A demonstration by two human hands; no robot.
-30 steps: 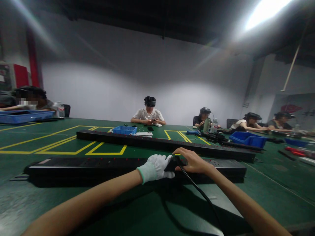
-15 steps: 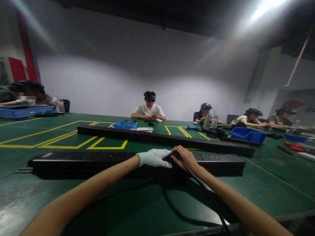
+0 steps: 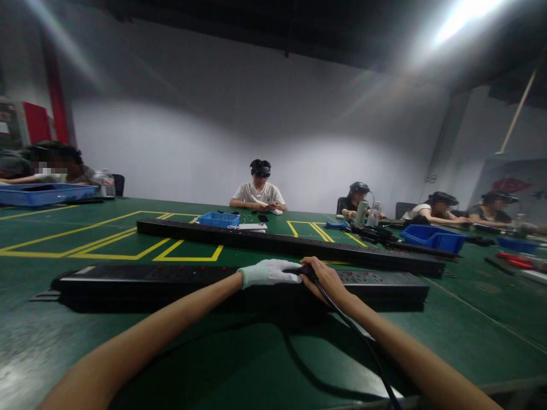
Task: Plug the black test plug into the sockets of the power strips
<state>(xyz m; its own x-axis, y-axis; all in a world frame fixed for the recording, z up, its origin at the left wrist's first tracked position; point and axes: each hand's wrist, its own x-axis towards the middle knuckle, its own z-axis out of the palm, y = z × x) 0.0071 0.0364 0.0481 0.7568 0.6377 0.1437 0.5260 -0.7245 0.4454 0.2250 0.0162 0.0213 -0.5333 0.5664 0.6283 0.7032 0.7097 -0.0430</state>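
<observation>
A long black power strip (image 3: 149, 280) lies across the green table (image 3: 106, 347) in front of me. My left hand (image 3: 267, 272), in a white glove, rests on top of the strip with its fingers stretched toward the right. My right hand (image 3: 327, 278), bare, is closed on a black plug (image 3: 304, 269) at the strip's top face. The plug's black cable (image 3: 354, 336) runs back along my right forearm and off the table's near edge. The two hands almost touch at the plug.
A second long black power strip (image 3: 294, 246) lies parallel behind the first. Blue bins (image 3: 219, 219) (image 3: 436, 238) (image 3: 40, 193) and small tools sit farther back. Several people with head-worn cameras sit along the far side. Yellow lines (image 3: 128, 250) mark the tabletop.
Both hands have shifted slightly along the strip and sit lower on it. My left hand has flattened out. My right hand has tightened round the plug.
</observation>
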